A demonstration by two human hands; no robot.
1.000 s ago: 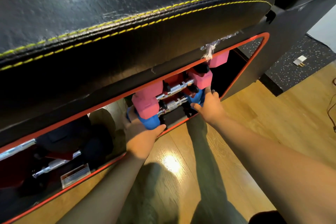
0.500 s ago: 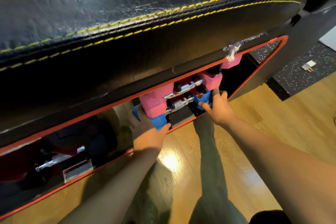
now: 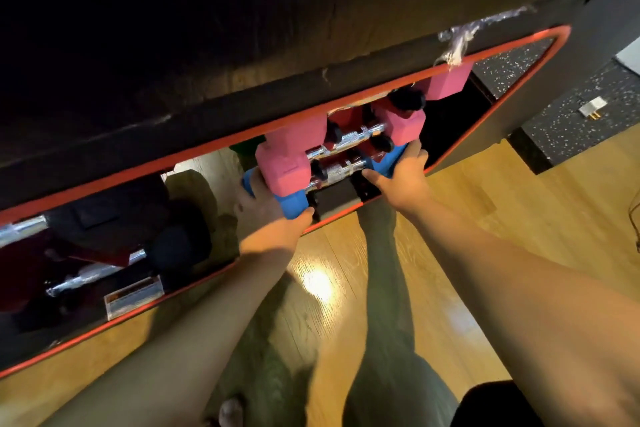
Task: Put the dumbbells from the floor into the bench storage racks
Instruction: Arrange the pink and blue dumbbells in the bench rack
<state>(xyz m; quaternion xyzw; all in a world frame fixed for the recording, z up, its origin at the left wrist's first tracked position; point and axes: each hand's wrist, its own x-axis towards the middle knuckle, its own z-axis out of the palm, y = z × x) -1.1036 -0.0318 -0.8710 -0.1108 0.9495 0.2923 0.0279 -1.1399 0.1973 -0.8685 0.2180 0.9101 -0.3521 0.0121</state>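
1. The blue dumbbell (image 3: 294, 206) sits low in the bench storage rack (image 3: 450, 163), beneath two pink dumbbells (image 3: 287, 163).
2. The left hand (image 3: 273, 218) grasps its left head; the right hand (image 3: 398, 173) grasps its right head.
3. Risk: fingers may get pinched against the pink heads just above.
4. If seated unevenly, it could roll out onto the wood floor (image 3: 519, 218).

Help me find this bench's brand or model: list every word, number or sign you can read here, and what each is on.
No text here is legible.
Label card in a clear holder at the storage opening's lower edge: printed, with an orange band, but too small and blurred to read.
Pink dumbbell: faint raised marks on its end, unreadable.
Blue dumbbell, held by both hands: no markings visible.
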